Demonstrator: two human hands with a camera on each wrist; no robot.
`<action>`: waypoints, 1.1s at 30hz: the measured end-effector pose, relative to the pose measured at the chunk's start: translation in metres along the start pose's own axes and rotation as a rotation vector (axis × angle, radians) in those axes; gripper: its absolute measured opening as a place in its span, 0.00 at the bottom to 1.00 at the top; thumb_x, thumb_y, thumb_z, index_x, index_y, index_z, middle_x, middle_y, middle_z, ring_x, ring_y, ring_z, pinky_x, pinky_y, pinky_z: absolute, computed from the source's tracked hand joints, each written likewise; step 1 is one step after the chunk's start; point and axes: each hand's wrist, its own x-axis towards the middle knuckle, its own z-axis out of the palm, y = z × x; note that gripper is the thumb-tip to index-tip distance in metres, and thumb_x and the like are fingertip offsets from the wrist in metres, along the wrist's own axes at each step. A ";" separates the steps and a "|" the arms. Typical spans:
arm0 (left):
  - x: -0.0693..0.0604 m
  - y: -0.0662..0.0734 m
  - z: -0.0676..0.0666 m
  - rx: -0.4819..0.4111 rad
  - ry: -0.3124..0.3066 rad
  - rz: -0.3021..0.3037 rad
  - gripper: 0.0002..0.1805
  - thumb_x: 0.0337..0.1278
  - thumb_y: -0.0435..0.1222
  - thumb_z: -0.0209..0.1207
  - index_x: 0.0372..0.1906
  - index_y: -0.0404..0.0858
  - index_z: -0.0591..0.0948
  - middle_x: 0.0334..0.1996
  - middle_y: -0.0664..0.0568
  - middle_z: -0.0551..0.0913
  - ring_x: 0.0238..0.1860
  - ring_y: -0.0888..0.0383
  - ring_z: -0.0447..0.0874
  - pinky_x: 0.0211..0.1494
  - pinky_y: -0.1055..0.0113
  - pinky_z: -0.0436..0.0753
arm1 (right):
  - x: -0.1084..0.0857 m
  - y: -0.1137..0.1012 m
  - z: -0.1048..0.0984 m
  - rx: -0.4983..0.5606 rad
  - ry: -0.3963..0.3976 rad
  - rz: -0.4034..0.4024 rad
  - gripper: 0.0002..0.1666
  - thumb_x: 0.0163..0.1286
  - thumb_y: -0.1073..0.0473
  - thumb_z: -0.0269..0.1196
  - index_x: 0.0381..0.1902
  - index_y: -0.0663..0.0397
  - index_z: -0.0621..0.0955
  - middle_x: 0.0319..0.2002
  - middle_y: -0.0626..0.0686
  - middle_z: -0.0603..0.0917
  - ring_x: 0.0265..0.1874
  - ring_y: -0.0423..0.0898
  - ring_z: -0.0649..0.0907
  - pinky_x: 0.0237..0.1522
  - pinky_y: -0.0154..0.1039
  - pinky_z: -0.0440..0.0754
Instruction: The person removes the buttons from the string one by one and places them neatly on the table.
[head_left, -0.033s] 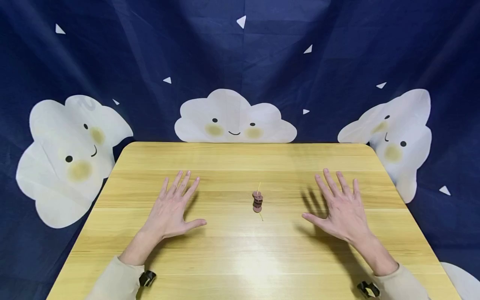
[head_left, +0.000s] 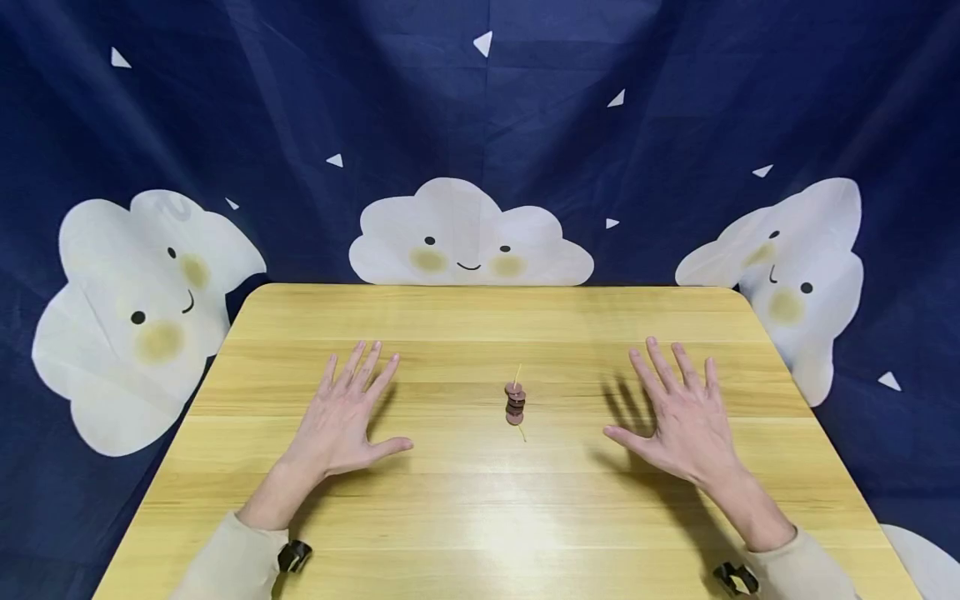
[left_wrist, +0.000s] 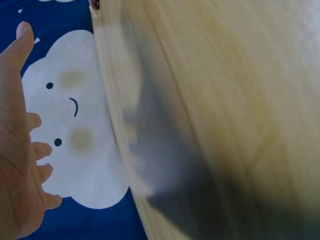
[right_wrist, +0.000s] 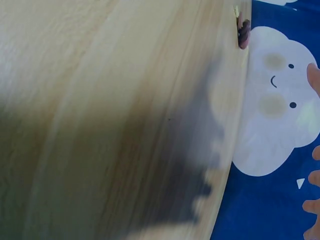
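A small row of brown discs [head_left: 515, 403] lies on the wood-grained surface [head_left: 442, 508], roughly midway between the left hand [head_left: 340, 423] and the right hand [head_left: 687, 425], well apart from both. Its long axis runs near to far, a yellow strand [head_left: 518, 374] poking out at each end. Both hands hover, fingers spread, thumbs inward. Behind hangs a dark blue curtain [head_left: 420, 100] with smiling clouds [head_left: 469, 225].
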 end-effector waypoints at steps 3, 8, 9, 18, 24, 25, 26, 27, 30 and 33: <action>-0.001 0.000 0.000 0.000 -0.003 -0.003 0.67 0.48 0.84 0.49 0.85 0.45 0.56 0.85 0.39 0.53 0.85 0.37 0.51 0.83 0.31 0.53 | 0.000 0.000 0.001 0.001 0.006 -0.001 0.70 0.51 0.16 0.66 0.84 0.42 0.61 0.84 0.57 0.61 0.83 0.65 0.59 0.80 0.76 0.48; -0.002 -0.001 0.000 -0.004 -0.005 -0.006 0.67 0.48 0.84 0.50 0.86 0.45 0.55 0.86 0.40 0.52 0.86 0.37 0.51 0.84 0.31 0.51 | -0.001 0.000 0.002 0.001 0.013 0.004 0.70 0.50 0.16 0.66 0.84 0.42 0.62 0.84 0.57 0.61 0.83 0.65 0.59 0.80 0.76 0.47; -0.002 -0.001 0.000 -0.003 -0.005 -0.005 0.67 0.48 0.84 0.50 0.86 0.45 0.55 0.86 0.40 0.52 0.86 0.37 0.51 0.84 0.31 0.51 | -0.002 0.000 0.002 0.001 0.013 0.005 0.70 0.50 0.16 0.66 0.84 0.42 0.62 0.84 0.57 0.61 0.83 0.65 0.59 0.81 0.75 0.46; -0.003 -0.004 0.001 0.006 0.018 0.020 0.67 0.49 0.84 0.48 0.86 0.45 0.55 0.86 0.40 0.53 0.86 0.38 0.51 0.85 0.34 0.50 | -0.003 -0.004 0.005 -0.002 0.019 -0.005 0.69 0.53 0.16 0.65 0.84 0.45 0.62 0.84 0.58 0.61 0.83 0.66 0.59 0.82 0.73 0.46; -0.003 -0.005 0.002 0.010 0.045 0.040 0.67 0.48 0.84 0.49 0.85 0.45 0.56 0.85 0.39 0.56 0.85 0.37 0.54 0.84 0.34 0.52 | -0.005 -0.005 0.006 -0.004 0.017 -0.010 0.68 0.53 0.16 0.65 0.83 0.44 0.63 0.83 0.58 0.62 0.83 0.65 0.60 0.81 0.72 0.50; -0.003 -0.005 0.002 0.013 0.051 0.047 0.66 0.49 0.84 0.48 0.85 0.45 0.57 0.84 0.39 0.57 0.84 0.36 0.55 0.84 0.34 0.53 | -0.005 -0.006 0.006 -0.006 0.014 -0.008 0.68 0.53 0.16 0.65 0.83 0.44 0.63 0.83 0.58 0.63 0.83 0.64 0.60 0.81 0.72 0.52; -0.002 -0.005 0.002 0.015 0.060 0.057 0.66 0.49 0.84 0.48 0.85 0.44 0.58 0.84 0.39 0.58 0.84 0.36 0.56 0.83 0.33 0.54 | -0.005 -0.007 0.006 -0.007 0.012 -0.008 0.68 0.53 0.15 0.65 0.83 0.44 0.63 0.83 0.58 0.63 0.83 0.64 0.60 0.80 0.72 0.53; -0.001 -0.006 0.001 0.016 0.064 0.064 0.66 0.50 0.84 0.46 0.84 0.44 0.59 0.84 0.38 0.58 0.84 0.36 0.57 0.83 0.33 0.55 | -0.006 -0.008 0.006 -0.010 0.009 -0.005 0.69 0.53 0.15 0.65 0.83 0.44 0.62 0.83 0.58 0.63 0.83 0.64 0.60 0.80 0.71 0.54; 0.002 -0.006 0.000 0.015 0.066 0.082 0.66 0.51 0.86 0.42 0.84 0.43 0.60 0.84 0.39 0.59 0.83 0.36 0.57 0.83 0.34 0.57 | -0.005 -0.012 0.007 -0.022 0.006 -0.001 0.69 0.53 0.15 0.64 0.83 0.44 0.63 0.83 0.58 0.63 0.82 0.64 0.62 0.79 0.70 0.57; 0.007 -0.006 -0.001 0.018 0.053 0.099 0.65 0.52 0.85 0.42 0.84 0.44 0.60 0.84 0.40 0.59 0.84 0.38 0.57 0.83 0.34 0.59 | -0.004 -0.018 0.009 -0.024 0.000 0.001 0.69 0.53 0.15 0.64 0.83 0.46 0.63 0.83 0.58 0.64 0.80 0.64 0.64 0.78 0.69 0.60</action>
